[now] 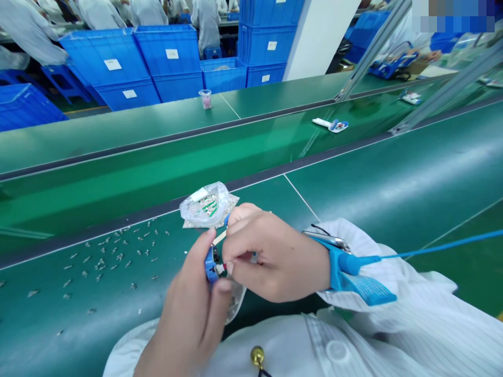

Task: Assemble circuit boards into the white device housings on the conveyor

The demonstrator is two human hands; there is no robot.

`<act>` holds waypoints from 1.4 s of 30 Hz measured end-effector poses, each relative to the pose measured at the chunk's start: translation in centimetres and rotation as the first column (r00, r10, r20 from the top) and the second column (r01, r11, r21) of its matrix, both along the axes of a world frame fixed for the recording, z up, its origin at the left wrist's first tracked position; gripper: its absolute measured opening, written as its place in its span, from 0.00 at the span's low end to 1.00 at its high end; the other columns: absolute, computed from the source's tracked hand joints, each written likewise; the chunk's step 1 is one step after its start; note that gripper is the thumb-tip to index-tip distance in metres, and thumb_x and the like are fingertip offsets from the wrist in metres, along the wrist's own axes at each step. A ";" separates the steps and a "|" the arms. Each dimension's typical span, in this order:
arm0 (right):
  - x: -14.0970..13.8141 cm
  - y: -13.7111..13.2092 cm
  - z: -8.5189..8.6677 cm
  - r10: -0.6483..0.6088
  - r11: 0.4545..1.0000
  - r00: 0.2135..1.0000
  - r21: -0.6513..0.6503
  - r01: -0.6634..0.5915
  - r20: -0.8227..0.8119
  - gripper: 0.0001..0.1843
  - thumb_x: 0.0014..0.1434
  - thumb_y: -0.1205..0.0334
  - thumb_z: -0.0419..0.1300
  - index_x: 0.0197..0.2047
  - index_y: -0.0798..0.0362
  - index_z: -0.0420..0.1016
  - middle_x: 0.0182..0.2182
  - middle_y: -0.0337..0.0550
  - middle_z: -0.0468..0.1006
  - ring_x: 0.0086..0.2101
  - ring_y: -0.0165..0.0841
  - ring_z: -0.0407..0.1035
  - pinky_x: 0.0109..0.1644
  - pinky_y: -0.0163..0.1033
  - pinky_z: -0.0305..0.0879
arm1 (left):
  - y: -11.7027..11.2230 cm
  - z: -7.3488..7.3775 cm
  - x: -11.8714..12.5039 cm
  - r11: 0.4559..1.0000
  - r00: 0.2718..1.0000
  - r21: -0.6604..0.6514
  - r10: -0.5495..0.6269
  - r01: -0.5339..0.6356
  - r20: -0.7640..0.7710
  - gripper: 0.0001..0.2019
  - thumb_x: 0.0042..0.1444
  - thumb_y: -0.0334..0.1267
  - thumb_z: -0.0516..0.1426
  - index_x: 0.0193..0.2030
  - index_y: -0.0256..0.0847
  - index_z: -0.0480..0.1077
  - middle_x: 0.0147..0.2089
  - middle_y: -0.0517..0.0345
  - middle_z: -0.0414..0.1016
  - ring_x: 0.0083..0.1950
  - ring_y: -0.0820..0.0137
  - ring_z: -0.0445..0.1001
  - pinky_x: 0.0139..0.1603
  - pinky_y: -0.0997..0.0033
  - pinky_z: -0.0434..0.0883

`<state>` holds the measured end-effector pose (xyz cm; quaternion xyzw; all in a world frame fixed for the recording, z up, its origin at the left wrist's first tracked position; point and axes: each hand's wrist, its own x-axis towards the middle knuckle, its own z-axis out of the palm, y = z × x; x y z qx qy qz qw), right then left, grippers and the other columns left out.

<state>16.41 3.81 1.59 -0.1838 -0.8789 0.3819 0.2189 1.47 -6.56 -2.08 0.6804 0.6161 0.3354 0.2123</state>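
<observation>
My left hand point(192, 293) is closed around a small blue plastic part point(211, 263), held upright between thumb and fingers. A white piece point(220, 269) with a bit of red sits at its inner side. My right hand point(267, 251) meets it there, thumb and fingertips pinched together; what they grip is mostly hidden. Around the right wrist runs a blue wrist strap point(346, 269) with a cord. Just beyond my hands lies an open clear plastic bag point(206, 204) of small pale parts. Below them, a translucent edge point(237, 301) shows, partly covered.
Many small metal parts point(118, 256) lie scattered on the green bench point(165, 324) to the left. On the sunken green belt beyond rests a white and blue piece point(332, 124). A clear cup point(205, 98) stands on the far ledge. Blue crates point(106, 57) and people in white coats are behind.
</observation>
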 end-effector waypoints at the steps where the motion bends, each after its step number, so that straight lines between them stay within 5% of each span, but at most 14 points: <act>1: 0.0 -0.1 0.0 -0.006 1.000 1.000 0.013 0.006 0.011 0.13 0.48 0.70 0.49 0.15 0.55 0.58 0.14 0.34 0.59 0.23 0.26 0.52 0.39 0.38 0.53 | -0.1 0.0 0.3 0.999 1.000 -0.050 -0.004 0.004 0.000 0.22 0.65 0.42 0.45 0.65 0.45 0.47 0.46 0.50 0.76 0.37 0.68 0.78 0.32 0.73 0.72; 4: -0.1 -0.3 -0.2 -0.035 0.998 0.999 0.049 0.033 0.039 0.13 0.48 0.70 0.49 0.15 0.55 0.57 0.15 0.36 0.60 0.24 0.27 0.51 0.39 0.39 0.52 | -0.2 -0.1 1.1 0.994 0.998 -0.105 0.020 -0.026 -0.056 0.22 0.63 0.39 0.46 0.62 0.41 0.46 0.40 0.49 0.77 0.30 0.67 0.78 0.24 0.73 0.70; 12: 0.2 -0.7 -1.2 -0.051 0.999 0.998 0.005 0.052 -0.020 0.14 0.49 0.72 0.48 0.14 0.55 0.58 0.15 0.36 0.61 0.23 0.26 0.53 0.39 0.37 0.54 | 0.8 0.2 2.1 0.999 0.949 0.036 0.043 -0.033 -0.311 0.22 0.56 0.31 0.46 0.58 0.37 0.46 0.30 0.51 0.77 0.23 0.60 0.77 0.17 0.70 0.67; 15: 0.3 1.0 -2.5 -0.014 0.999 0.996 -0.048 0.018 0.086 0.14 0.50 0.71 0.51 0.16 0.56 0.66 0.16 0.35 0.65 0.24 0.26 0.59 0.37 0.33 0.56 | 1.4 -0.3 2.0 0.994 0.958 -0.104 -0.011 -0.019 -0.286 0.25 0.58 0.35 0.47 0.61 0.36 0.45 0.42 0.43 0.76 0.33 0.58 0.80 0.25 0.65 0.73; 17: 0.5 3.8 -3.4 -0.147 0.985 0.960 -0.053 0.164 0.238 0.11 0.51 0.70 0.55 0.20 0.55 0.72 0.18 0.34 0.70 0.26 0.25 0.63 0.33 0.30 0.57 | 1.7 -0.8 1.8 0.979 0.961 -0.199 -0.009 -0.049 -0.277 0.29 0.59 0.40 0.48 0.65 0.37 0.43 0.54 0.36 0.70 0.46 0.54 0.78 0.34 0.59 0.75; 21: 2.0 12.3 -4.1 -0.672 0.734 0.679 0.144 0.664 0.294 0.14 0.58 0.66 0.52 0.31 0.59 0.78 0.29 0.43 0.77 0.33 0.31 0.69 0.36 0.33 0.59 | 1.8 -1.1 1.2 0.914 0.976 -0.405 -0.070 -0.020 -0.205 0.31 0.61 0.47 0.46 0.68 0.41 0.44 0.63 0.37 0.60 0.57 0.53 0.71 0.46 0.53 0.73; 23: 3.6 16.0 -4.6 -0.819 0.565 0.508 0.218 0.796 0.266 0.20 0.63 0.66 0.45 0.41 0.62 0.77 0.40 0.51 0.78 0.43 0.36 0.70 0.43 0.36 0.61 | 1.7 -1.1 0.8 0.857 0.972 -0.512 -0.172 0.067 -0.161 0.30 0.61 0.47 0.46 0.69 0.44 0.48 0.65 0.41 0.60 0.58 0.54 0.70 0.49 0.53 0.72; 25: 5.4 17.9 -5.5 -0.872 0.470 0.400 0.253 0.846 0.284 0.20 0.64 0.68 0.43 0.48 0.61 0.75 0.47 0.53 0.76 0.48 0.38 0.68 0.49 0.39 0.62 | 1.5 -1.2 0.5 0.768 0.949 -0.614 -0.302 0.184 -0.093 0.28 0.60 0.46 0.47 0.67 0.45 0.54 0.66 0.44 0.61 0.59 0.54 0.69 0.52 0.54 0.71; 28: 7.4 16.9 -8.3 -0.819 0.535 0.426 0.243 0.809 0.386 0.13 0.65 0.63 0.52 0.46 0.59 0.74 0.46 0.48 0.76 0.47 0.35 0.70 0.52 0.44 0.64 | 1.2 -2.1 0.0 0.631 0.920 -0.719 -0.392 0.292 0.030 0.27 0.58 0.47 0.49 0.65 0.47 0.61 0.64 0.48 0.65 0.61 0.53 0.68 0.56 0.53 0.69; 33: 8.9 10.4 -13.3 -0.594 0.744 0.552 0.139 0.653 0.585 0.07 0.56 0.63 0.63 0.37 0.56 0.79 0.35 0.42 0.79 0.37 0.29 0.73 0.45 0.34 0.67 | 1.2 -3.8 -0.1 0.572 0.933 -0.772 -0.354 0.277 0.073 0.27 0.57 0.48 0.52 0.63 0.46 0.64 0.63 0.47 0.68 0.63 0.52 0.65 0.60 0.50 0.63; 37: 8.4 7.4 -15.0 -0.550 0.772 0.521 0.161 0.615 0.653 0.14 0.58 0.57 0.62 0.45 0.57 0.75 0.43 0.46 0.76 0.42 0.32 0.71 0.49 0.43 0.68 | 1.6 -4.1 0.6 0.547 0.908 -0.765 -0.403 0.339 0.114 0.25 0.57 0.45 0.51 0.62 0.43 0.65 0.58 0.46 0.72 0.58 0.55 0.70 0.58 0.54 0.65; 42: 6.7 7.5 -15.4 -0.578 0.754 0.422 0.258 0.604 0.699 0.14 0.64 0.56 0.55 0.48 0.56 0.71 0.47 0.47 0.73 0.45 0.34 0.70 0.51 0.47 0.68 | 1.7 -4.6 1.1 0.484 0.891 -0.799 -0.433 0.356 0.135 0.27 0.57 0.47 0.51 0.63 0.44 0.63 0.60 0.46 0.70 0.58 0.55 0.69 0.58 0.55 0.64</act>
